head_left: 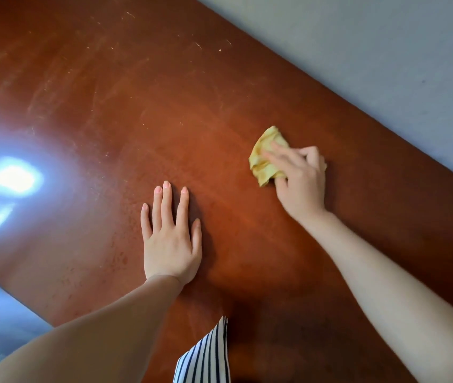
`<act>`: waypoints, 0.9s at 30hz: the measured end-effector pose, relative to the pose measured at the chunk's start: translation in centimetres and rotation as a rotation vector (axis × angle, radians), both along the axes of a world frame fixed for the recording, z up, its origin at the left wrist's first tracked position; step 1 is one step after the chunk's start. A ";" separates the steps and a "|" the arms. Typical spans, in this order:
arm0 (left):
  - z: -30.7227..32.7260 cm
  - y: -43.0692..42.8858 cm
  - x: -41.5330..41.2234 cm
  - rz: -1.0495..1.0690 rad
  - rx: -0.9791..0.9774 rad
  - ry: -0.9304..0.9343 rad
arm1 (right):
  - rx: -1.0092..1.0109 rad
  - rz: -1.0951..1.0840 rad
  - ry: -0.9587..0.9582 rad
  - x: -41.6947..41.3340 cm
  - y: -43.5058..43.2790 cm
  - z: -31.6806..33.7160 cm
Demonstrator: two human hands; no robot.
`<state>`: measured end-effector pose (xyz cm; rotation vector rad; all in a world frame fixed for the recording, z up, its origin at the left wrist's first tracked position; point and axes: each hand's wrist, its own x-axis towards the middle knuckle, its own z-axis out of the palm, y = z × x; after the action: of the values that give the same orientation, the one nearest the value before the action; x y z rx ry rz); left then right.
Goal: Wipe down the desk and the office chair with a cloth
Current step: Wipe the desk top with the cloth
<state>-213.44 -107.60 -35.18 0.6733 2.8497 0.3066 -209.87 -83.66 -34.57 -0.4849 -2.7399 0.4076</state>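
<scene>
Cloth work is confined to the desk top, as far as this view shows. The right grip (300, 183) is curled round a crumpled yellow cloth (264, 158). Its fingers are spread over the top and the thumb is tucked at the near side, pressing the cloth onto the reddish-brown desk (109, 92) near the right-hand edge. Beyond that edge lies a plain grey surface (385, 51), which could be wall or floor.

The left grip (170, 241) lies released, palm down with fingers straight, flat on the wood nearer the person and well apart from the cloth. I judge it a brace for leaning rather than part of the wiping.

As for progress, faint pale streaks curve across the middle of the desk. They may be drying wipe marks or smeared dust; the picture is too soft to say which. Light specks and short scratches (131, 15) dot the far part, so that stretch probably wants a pass yet. A bright glare (15, 178) washes out the left side and hides its condition.

The office chair is nowhere in view, so nothing here shows it wiped. I would place the task somewhere in its desk half, with the chair wholly to come. A striped garment (206, 352) hangs at the bottom edge, over the near side of the desk.
</scene>
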 end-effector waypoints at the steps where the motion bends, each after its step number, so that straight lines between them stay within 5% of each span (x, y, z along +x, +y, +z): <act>1: 0.0 0.0 0.0 -0.002 0.001 0.001 | 0.016 0.077 0.016 1.1 -1.2 -0.1; 9: -0.1 -0.1 0.2 0.004 0.012 0.006 | 0.037 0.654 -0.042 10.2 -4.7 -0.6; 12: 0.0 -0.1 0.2 0.006 0.016 0.006 | 0.104 0.701 -0.067 11.4 -1.4 -0.4; 27: 0.1 -0.1 0.3 -0.002 0.003 -0.018 | -0.049 -0.386 -0.070 1.7 11.5 0.9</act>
<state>-213.12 -107.68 -35.04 0.6704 2.8318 0.3147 -208.13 -72.15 -33.70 -1.0343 -2.6187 0.3622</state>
